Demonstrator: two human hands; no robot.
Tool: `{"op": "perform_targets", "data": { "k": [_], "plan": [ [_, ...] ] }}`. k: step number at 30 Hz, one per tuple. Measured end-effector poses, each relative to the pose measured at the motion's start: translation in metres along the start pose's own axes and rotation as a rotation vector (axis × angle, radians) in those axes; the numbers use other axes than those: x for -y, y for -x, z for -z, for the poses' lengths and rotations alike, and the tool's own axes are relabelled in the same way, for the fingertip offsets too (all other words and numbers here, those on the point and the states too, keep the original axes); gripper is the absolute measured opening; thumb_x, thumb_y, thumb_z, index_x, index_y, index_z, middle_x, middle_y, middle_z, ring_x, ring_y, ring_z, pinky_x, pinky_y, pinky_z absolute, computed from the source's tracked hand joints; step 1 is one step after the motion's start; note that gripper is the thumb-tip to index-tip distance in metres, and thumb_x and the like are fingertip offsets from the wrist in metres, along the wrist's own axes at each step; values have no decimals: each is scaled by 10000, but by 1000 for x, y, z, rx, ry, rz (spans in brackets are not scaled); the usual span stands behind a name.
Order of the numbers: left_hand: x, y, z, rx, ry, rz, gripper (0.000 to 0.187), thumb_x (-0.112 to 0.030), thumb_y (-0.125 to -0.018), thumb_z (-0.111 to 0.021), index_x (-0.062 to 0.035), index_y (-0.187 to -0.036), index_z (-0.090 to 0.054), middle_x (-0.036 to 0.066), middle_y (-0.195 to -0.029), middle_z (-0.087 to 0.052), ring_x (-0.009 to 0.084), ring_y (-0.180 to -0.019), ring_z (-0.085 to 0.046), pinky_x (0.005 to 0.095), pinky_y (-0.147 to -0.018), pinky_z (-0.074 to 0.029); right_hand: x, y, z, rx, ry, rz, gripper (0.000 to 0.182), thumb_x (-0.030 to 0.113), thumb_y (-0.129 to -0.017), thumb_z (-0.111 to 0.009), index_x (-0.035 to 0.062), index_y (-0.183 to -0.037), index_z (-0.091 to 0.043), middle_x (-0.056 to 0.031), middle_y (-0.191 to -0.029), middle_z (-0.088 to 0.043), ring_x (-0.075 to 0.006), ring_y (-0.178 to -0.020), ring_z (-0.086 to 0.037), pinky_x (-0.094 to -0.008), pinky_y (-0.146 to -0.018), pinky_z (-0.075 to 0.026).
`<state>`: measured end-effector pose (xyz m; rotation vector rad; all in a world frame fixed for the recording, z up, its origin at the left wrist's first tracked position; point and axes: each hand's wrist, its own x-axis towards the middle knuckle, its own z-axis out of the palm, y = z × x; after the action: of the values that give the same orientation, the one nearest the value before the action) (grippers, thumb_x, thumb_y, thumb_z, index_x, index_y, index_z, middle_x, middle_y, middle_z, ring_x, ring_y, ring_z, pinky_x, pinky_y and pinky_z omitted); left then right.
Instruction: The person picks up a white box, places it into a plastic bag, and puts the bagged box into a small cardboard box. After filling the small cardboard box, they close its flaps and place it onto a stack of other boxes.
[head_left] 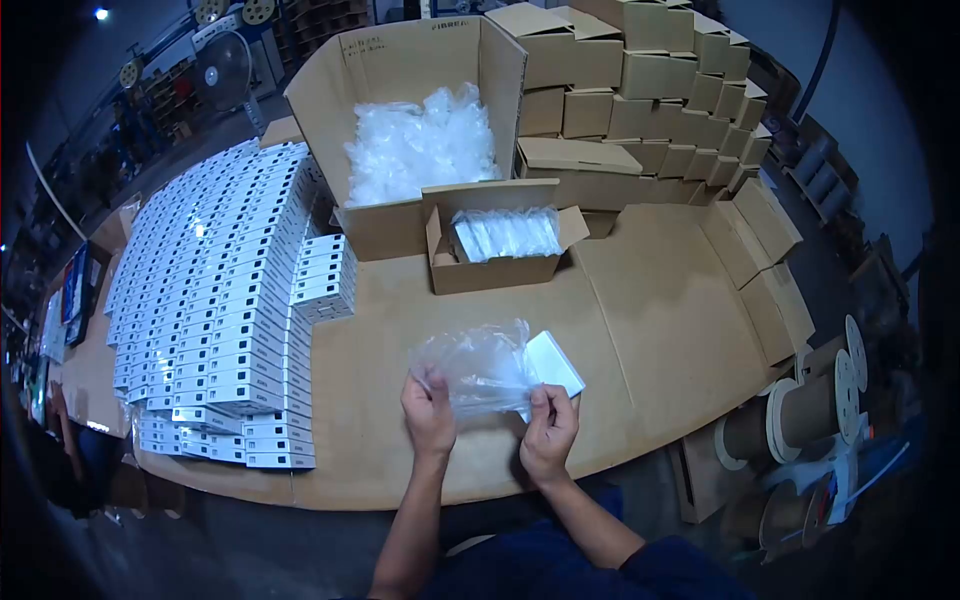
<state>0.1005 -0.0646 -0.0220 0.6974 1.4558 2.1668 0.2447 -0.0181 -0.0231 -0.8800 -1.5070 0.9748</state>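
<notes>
A clear plastic bag (468, 362) is stretched between the two hands above the near part of the brown table (378, 330). The left hand (430, 412) pinches the bag's left end between thumb and fingers; the right hand (549, 428) is closed on its other end. A flat white box (556, 364) sits tilted at that right end, partly behind the bag and the right hand; whether it is inside the bag or also gripped, I cannot tell.

Beyond the bag stands a small open carton (496, 277) holding a row of plastic-wrapped packs (507, 235). Just behind it, a large open carton (420, 60) contains a heap of crumpled clear plastic (422, 145). To the left, white boxes (215, 280) with dark square marks are stacked in tight columns. Brown cardboard boxes (650, 120) are piled at the back right. Large spools (815, 400) stand beside the table's right edge, and a fan (222, 72) is at the far left.
</notes>
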Motion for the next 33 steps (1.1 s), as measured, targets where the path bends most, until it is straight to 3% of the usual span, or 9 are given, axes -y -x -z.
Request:
{"op": "perform_targets", "data": {
  "k": [4, 7, 12, 16, 21, 24, 27, 30, 33],
  "plan": [
    [-27, 5, -2, 376, 27, 185, 473, -116, -827, -890, 11, -1200, -628, 83, -1145, -702, 143, -1074, -658, 316, -937, -541, 9, -9, 7, 31, -4, 37, 218, 174, -1083, -587, -11, -975, -623, 4, -913, -537, -73, -806, -484, -230, -726, -418],
    [-30, 1, -1, 458, -61, 377, 550, -72, -784, -899, 9, -1252, -621, 82, -1167, -688, 150, -1069, -655, 313, -912, -543, 8, -4, 15, 31, -108, -90, 174, 123, -1066, -600, -28, -996, -651, -76, -914, -645, -140, -852, -580, -276, -779, -471],
    [-21, 15, -16, 449, -31, 201, 655, -25, -768, -904, -36, -1292, -511, 66, -1027, -702, 148, -957, -681, 301, -873, -561, 9, -4, 28, 44, -108, -102, 220, 188, -1079, -588, -10, -1028, -669, -16, -943, -576, -93, -847, -514, -246, -786, -438],
    [-28, 21, -20, 461, 36, 455, 667, -2, -774, -886, -39, -1313, -495, 95, -1065, -708, 169, -977, -704, 321, -879, -574, 6, -24, 53, 43, -79, -87, 239, 160, -1081, -512, 2, -1156, -676, -83, -1141, -640, -183, -1126, -572, -319, -996, -435],
    [-22, 20, -18, 522, -77, 265, 681, 26, -754, -874, -22, -1314, -488, 98, -1001, -744, 213, -1031, -741, 334, -890, -584, 37, -84, 70, -91, -325, 125, 373, 26, -997, -624, 3, -1356, -525, -165, -1181, -605, -217, -1095, -590, -348, -960, -489],
    [-27, 15, -24, 576, -183, 314, 691, 6, -743, -882, 1, -1325, -509, 105, -1028, -747, 214, -1037, -747, 334, -918, -576, 50, -108, 78, 193, -280, 418, 515, -33, -950, -667, 48, -1416, -461, -171, -1169, -575, -210, -1050, -598, -338, -912, -505],
    [-20, 14, -29, 564, -209, 306, 722, -18, -746, -895, 13, -1352, -503, 117, -1085, -735, 211, -1054, -734, 342, -939, -569, 54, -129, 80, 482, -183, 451, 359, -138, -768, -711, 43, -1078, -703, -145, -959, -616, -244, -823, -623, -361, -868, -529],
    [-20, 12, -26, 584, -281, 263, 755, -51, -746, -915, 20, -1372, -499, 131, -1176, -710, 214, -1107, -703, 351, -970, -559, 49, -136, 60, 589, -199, 420, 294, -134, -700, -707, 37, -937, -745, -124, -858, -626, -279, -766, -606, -407, -891, -517],
    [-17, 10, -22, 633, -332, 265, 780, -71, -739, -930, 19, -1383, -500, 136, -1260, -675, 219, -1166, -667, 362, -1003, -549, 37, -136, 56, 699, -175, 369, 298, -110, -751, -665, 36, -996, -752, -109, -850, -634, -291, -784, -604, -453, -947, -481]
  ]
}}
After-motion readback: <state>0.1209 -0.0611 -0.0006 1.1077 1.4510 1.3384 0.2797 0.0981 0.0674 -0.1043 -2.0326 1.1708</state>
